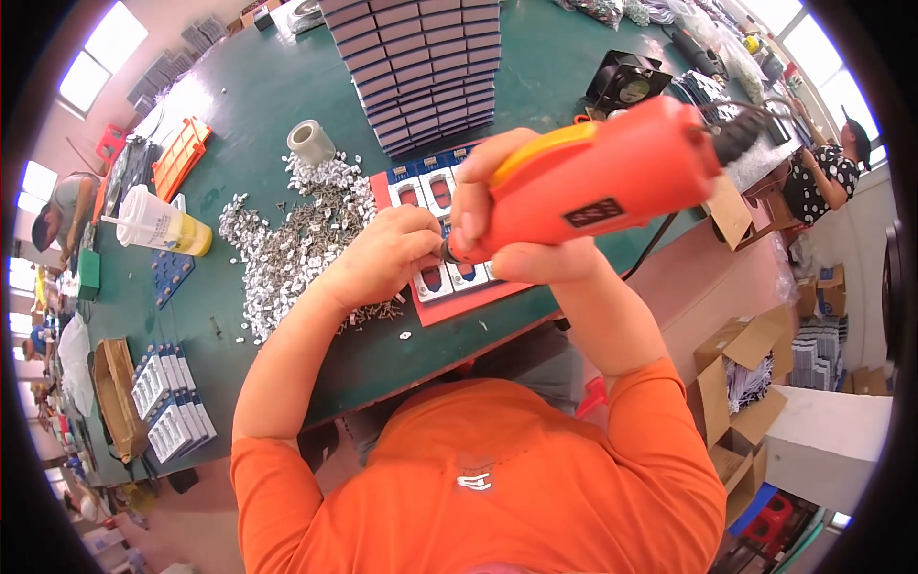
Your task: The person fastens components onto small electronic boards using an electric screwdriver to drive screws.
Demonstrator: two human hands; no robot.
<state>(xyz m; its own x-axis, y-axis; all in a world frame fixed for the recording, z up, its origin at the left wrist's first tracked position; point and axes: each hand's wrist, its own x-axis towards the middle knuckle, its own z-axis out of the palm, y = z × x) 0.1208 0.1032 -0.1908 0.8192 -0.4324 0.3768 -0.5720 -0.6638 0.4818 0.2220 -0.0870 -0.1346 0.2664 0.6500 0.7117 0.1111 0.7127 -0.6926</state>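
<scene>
My right hand (512, 225) grips an orange electric screwdriver (612, 172) with a yellow trigger, its tip pointing down and left at a red tray (459, 301) of small white and blue parts (435, 282). My left hand (382, 258) rests at the tool's tip, fingers pinched together over one of those parts; what the fingers pinch is hidden. A heap of small silvery metal pieces (287, 239) lies just left of the left hand on the green table (277, 86).
A tall stack of dark trays (421, 57) stands behind the red tray. A tape roll (311, 142), a plastic cup with yellow drink (158, 225), an orange rack (180, 153) and a black fan (626, 81) sit around. Cardboard boxes (741, 383) stand right; other people work nearby.
</scene>
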